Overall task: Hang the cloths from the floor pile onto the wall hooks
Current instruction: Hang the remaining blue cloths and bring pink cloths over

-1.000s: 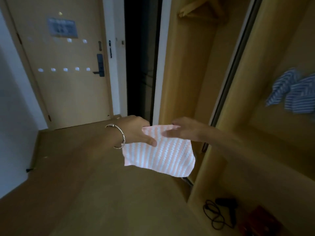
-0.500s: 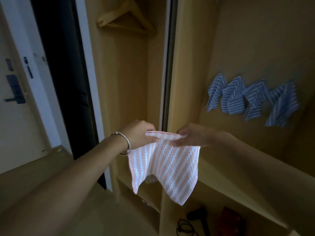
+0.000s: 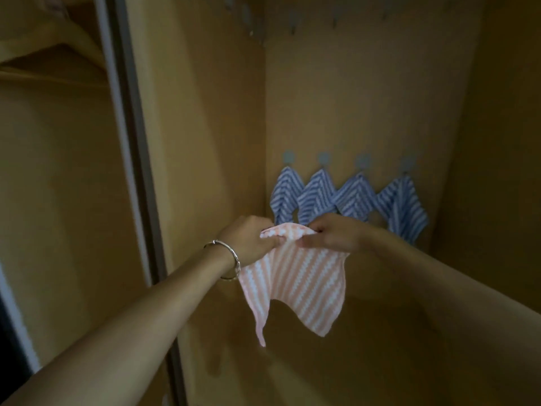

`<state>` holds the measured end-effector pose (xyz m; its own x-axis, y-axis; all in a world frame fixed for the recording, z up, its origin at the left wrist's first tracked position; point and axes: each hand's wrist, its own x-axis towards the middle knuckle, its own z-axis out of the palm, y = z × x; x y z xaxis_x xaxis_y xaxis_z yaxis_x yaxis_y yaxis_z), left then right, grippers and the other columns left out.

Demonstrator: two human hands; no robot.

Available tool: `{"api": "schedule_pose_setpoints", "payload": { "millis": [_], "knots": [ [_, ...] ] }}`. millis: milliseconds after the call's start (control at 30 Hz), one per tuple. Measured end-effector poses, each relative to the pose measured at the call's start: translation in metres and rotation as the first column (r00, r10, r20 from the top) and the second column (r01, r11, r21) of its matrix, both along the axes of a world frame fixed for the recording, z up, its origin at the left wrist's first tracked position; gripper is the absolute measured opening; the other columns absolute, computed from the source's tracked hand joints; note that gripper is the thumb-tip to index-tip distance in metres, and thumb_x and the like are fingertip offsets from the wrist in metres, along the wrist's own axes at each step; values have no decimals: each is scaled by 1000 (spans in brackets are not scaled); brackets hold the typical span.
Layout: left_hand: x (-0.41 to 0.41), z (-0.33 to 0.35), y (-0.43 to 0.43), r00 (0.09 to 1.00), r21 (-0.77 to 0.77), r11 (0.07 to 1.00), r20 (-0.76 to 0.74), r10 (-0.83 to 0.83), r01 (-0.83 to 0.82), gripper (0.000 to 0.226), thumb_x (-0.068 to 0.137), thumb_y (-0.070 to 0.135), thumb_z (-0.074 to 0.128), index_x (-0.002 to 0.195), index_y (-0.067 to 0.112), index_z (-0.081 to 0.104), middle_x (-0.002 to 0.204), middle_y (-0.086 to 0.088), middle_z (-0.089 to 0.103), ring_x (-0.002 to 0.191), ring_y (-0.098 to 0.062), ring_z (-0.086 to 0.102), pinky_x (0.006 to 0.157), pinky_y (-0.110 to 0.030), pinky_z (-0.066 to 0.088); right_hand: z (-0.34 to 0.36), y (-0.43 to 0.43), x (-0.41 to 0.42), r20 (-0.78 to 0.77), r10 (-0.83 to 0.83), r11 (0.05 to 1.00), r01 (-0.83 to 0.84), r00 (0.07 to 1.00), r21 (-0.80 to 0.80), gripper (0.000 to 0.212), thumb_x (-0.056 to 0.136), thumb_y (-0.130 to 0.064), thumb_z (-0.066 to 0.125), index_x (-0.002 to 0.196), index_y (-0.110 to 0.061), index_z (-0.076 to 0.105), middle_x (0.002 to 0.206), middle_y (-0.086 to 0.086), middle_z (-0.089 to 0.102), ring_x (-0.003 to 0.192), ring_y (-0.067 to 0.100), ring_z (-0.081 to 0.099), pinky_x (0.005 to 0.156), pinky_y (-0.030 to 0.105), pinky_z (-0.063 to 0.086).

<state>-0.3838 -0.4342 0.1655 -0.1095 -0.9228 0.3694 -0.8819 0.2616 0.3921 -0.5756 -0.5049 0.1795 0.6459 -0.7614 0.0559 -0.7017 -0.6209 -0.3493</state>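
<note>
Wardrobe (image 3: 366,98) ahead: left hand (image 3: 251,241), right hand (image 3: 336,235) pinch cloth (image 3: 295,285)

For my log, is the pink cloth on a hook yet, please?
Off: left hand and right hand hold the pink cloth in midair.

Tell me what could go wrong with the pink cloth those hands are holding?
The left hand and right hand pinch the pink cloth only by its top edge, so it may slip and drop when one lets go. All four lower hooks already carry blue cloths; the hooks higher up look blurred and may be a stretch. The hands are right in front of the blue cloths and could knock one off.
</note>
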Motion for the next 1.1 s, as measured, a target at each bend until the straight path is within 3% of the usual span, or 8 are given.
{"api": "schedule_pose_setpoints", "payload": {
  "millis": [100, 300, 400, 533, 633, 733, 867, 1100],
  "knots": [
    [-14, 12, -43, 996, -29, 998, 71, -53, 55, 36, 87, 33, 61, 57, 17, 49, 58, 1, 52, 63, -22, 52, 53, -30, 28, 7, -27, -22, 52, -70, 996, 73, 996, -54, 53, 93, -53, 49, 85, -3, 65, 78, 10, 57, 69, 22, 52, 65, 32, 37],
    [-30, 49, -127, 980, -42, 988, 142, -143, 150, 38, 91, 37, 56, 62, 11, 54, 64, -6, 54, 58, -13, 43, 51, -25, 27, 28, -88, -42, 177, -144, 969, 175, 974, -176, 43, 94, -47, 52, 63, -18, 43, 61, -2, 40, 56, 10, 41, 58, 29, 30],
    [-29, 72, -170, 978, -36, 980, 86, -191, 195, 42, 90, 43, 55, 57, 20, 43, 59, 3, 44, 57, -11, 40, 52, -20, 28, 46, -119, -42, 269, -165, 952, 225, 949, -207, 28, 92, -45, 56, 75, -23, 51, 71, -10, 50, 68, 6, 50, 57, 18, 34],
    [-23, 118, -224, 972, -156, 959, 29, -234, 236, 37, 93, 41, 49, 64, 18, 52, 69, -1, 54, 73, -20, 50, 64, -29, 34, 89, -157, -34, 446, -192, 929, 308, 874, -204, 24, 89, -42, 61, 94, -21, 51, 81, -6, 59, 68, 5, 54, 58, 21, 41],
    [-18, 155, -255, 969, -315, 918, 32, -244, 241, 26, 96, 32, 48, 81, 15, 60, 84, -6, 61, 88, -25, 56, 70, -28, 35, 125, -174, -23, 526, -140, 892, 337, 839, -300, 18, 93, -32, 58, 99, -20, 46, 76, -2, 58, 59, 6, 49, 50, 15, 36],
    [-15, 181, -283, 975, -426, 882, -2, -223, 201, 21, 95, 33, 48, 97, 17, 62, 101, -9, 65, 96, -27, 58, 77, -30, 43, 150, -190, -15, 562, -72, 869, 328, 824, -371, 12, 96, -27, 52, 103, -21, 43, 74, 9, 61, 57, 16, 51, 53, 26, 38],
    [-11, 206, -306, 993, -506, 856, 1, -121, 105, 22, 93, 41, 47, 104, 23, 56, 105, -9, 65, 97, -29, 59, 79, -35, 47, 181, -212, -12, 496, -48, 832, 310, 867, -460, 7, 98, -27, 47, 102, -29, 51, 89, 12, 66, 76, 27, 61, 66, 35, 50],
    [-2, 243, -351, 998, -683, 730, 58, -5, 44, 13, 92, 26, 46, 103, 19, 49, 95, -8, 64, 88, -31, 60, 74, -39, 48, 226, -260, 5, 382, -57, 743, 295, 922, -600, 32, 101, -21, 42, 129, -29, 54, 132, -4, 56, 110, 11, 54, 89, 22, 44]
  ]
}}
